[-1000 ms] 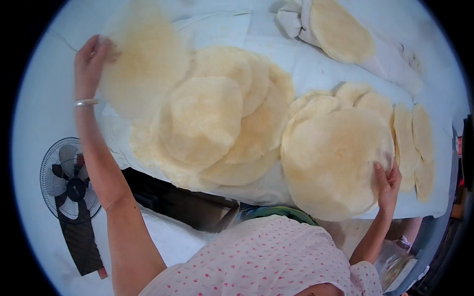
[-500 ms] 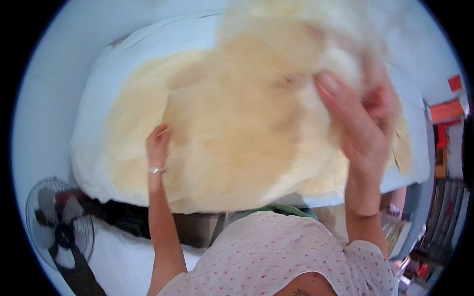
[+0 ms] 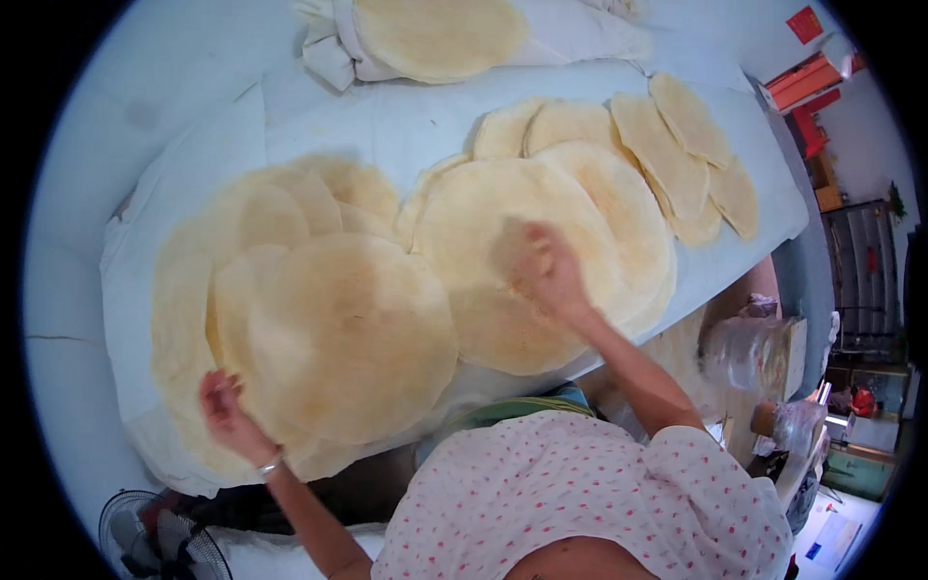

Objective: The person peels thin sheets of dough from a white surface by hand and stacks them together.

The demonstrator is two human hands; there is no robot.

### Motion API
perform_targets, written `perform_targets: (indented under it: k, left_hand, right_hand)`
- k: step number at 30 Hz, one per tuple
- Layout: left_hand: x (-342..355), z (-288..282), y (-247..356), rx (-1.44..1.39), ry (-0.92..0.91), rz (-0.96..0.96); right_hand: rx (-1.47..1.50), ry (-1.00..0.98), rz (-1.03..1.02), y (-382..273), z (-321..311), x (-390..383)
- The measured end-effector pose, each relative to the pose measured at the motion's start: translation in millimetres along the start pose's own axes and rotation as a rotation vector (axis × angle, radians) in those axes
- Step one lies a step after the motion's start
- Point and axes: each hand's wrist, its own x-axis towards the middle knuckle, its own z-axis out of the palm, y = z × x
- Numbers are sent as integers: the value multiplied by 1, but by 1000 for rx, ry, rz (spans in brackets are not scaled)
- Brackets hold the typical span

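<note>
Large, thin, round pale-yellow sheets that look like flatbreads lie in overlapping piles on a white cloth. One broad sheet (image 3: 358, 338) tops the left pile, and my left hand (image 3: 227, 411) is at that pile's near left edge. Its fingers are loosely bent and somewhat apart, with nothing seen in them. Over the middle pile's top sheet (image 3: 503, 329) hovers my right hand (image 3: 549, 271), casting a shadow on it. Its half-curled fingers are slightly blurred, and no sheet hangs from them.
A rolled white cloth bundle (image 3: 580, 39) with a round sheet (image 3: 440, 37) on it lies at the far edge. Smaller oval sheets (image 3: 667, 159) overlap at the far right. A fan (image 3: 159, 536) stands low left; plastic-wrapped goods (image 3: 749, 353) are at the right.
The large blurred sheet held up before me is no longer in the air. My right hand has moved down and left, my left hand left and nearer. The view has shifted, showing more sheets.
</note>
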Motion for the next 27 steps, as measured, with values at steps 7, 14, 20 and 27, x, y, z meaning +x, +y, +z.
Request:
perform_targets:
  k: [7,14,20,27]
  left_hand:
    - [-176,151,29,-83,-775,-401]
    - [-237,189,50,105,-753,-111]
    - [-255,208,71,153,-763,-6]
    - [-264,224,80,95,-750,69]
  right_hand:
    - [-384,-78,306,113,-103,41]
    - [53,-279,530,129,-126,52]
    - [204,-360,434,132,-137,37]
    - [484,-228,314,112,-127,12]
